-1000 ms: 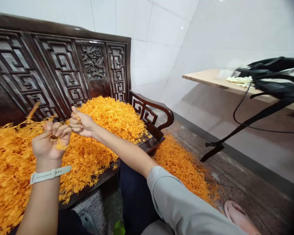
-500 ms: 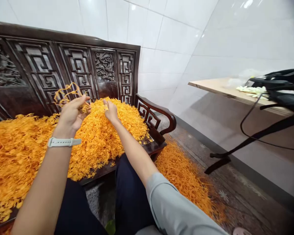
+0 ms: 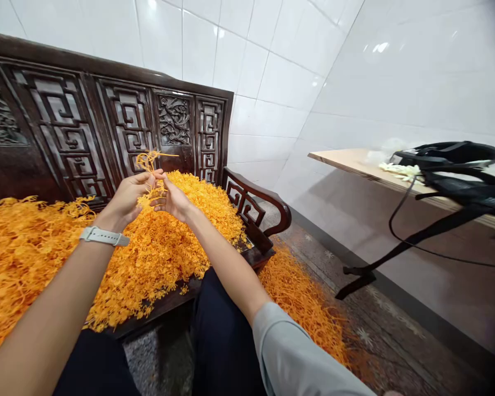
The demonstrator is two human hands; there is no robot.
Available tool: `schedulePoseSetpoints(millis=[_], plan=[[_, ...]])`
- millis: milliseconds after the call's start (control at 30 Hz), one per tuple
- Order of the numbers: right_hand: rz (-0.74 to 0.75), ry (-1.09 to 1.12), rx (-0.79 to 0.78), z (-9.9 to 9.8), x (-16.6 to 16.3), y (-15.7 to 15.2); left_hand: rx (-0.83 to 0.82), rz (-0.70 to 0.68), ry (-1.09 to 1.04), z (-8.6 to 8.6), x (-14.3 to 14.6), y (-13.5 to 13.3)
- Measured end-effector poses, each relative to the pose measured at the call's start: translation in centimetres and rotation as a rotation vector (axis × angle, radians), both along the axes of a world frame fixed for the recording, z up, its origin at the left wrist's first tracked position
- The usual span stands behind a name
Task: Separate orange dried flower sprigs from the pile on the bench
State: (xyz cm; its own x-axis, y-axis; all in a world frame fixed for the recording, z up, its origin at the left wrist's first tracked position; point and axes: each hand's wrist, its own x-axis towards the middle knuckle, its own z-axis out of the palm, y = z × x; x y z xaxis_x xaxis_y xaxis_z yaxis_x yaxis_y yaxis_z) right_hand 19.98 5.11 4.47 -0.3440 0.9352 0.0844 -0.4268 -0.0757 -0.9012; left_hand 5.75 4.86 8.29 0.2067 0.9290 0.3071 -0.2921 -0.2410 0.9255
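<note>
My left hand [image 3: 127, 198] and my right hand [image 3: 171, 199] meet above a big heap of orange plastic pieces [image 3: 160, 242] that covers the seat of a dark carved wooden bench [image 3: 107, 110]. Both hands pinch one thin orange plastic strip [image 3: 150, 165], which sticks up between the fingertips. A white watch [image 3: 103, 236] sits on my left wrist. My right arm wears a grey sleeve.
More orange pieces [image 3: 301, 302] lie heaped on the floor to the right of the bench armrest [image 3: 256, 201]. A wooden shelf [image 3: 355, 162] on the right wall carries a black bag [image 3: 457, 165] with hanging straps. White tiled walls stand behind.
The hands, apart half a second ago, have come together on the strip. The left hand's bunch of orange loops is now a smaller tuft between both hands.
</note>
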Motion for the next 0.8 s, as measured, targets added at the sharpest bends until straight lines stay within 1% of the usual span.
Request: schedulePoseSetpoints(millis=[67, 167, 233, 333, 400, 467, 533, 600, 700, 800], plan=[[-0.042, -0.045, 0.000, -0.6, -1.1, 0.0, -0.023, 0.028, 0.004, -0.8, -0.5, 0.1], [-0.105, -0.065, 0.002, -1.1, -2.3, 0.1, 0.008, 0.095, 0.023, -1.7, -1.2, 0.0], [-0.094, 0.001, -0.023, -0.9, -2.6, 0.1, 0.041, 0.152, 0.030, -2.2, -1.6, 0.0], [-0.048, 0.058, -0.027, -0.5, -2.7, 0.0, 0.078, 0.188, 0.062, -2.9, -2.0, 0.1], [-0.045, 0.026, 0.038, -0.5, -2.9, -0.2, 0.106, 0.209, 0.064, -3.4, -2.1, 0.1], [-0.088, -0.041, 0.154, -0.8, -3.3, -0.5, 0.106, 0.241, 0.051, -3.7, -2.1, -0.1], [-0.150, -0.118, 0.273, -1.3, -3.7, -0.8, 0.083, 0.285, 0.025, -3.7, -2.1, -0.4], [-0.183, -0.165, 0.327, -1.9, -4.0, -1.0, 0.032, 0.316, -0.012, -3.6, -2.4, -0.8], [-0.169, -0.185, 0.259, -2.5, -4.1, -1.1, -0.063, 0.348, -0.074, -3.4, -2.9, -1.4], [-0.100, -0.201, 0.195, -2.9, -4.1, -0.9, -0.144, 0.384, -0.112, -3.2, -3.1, -1.9]])
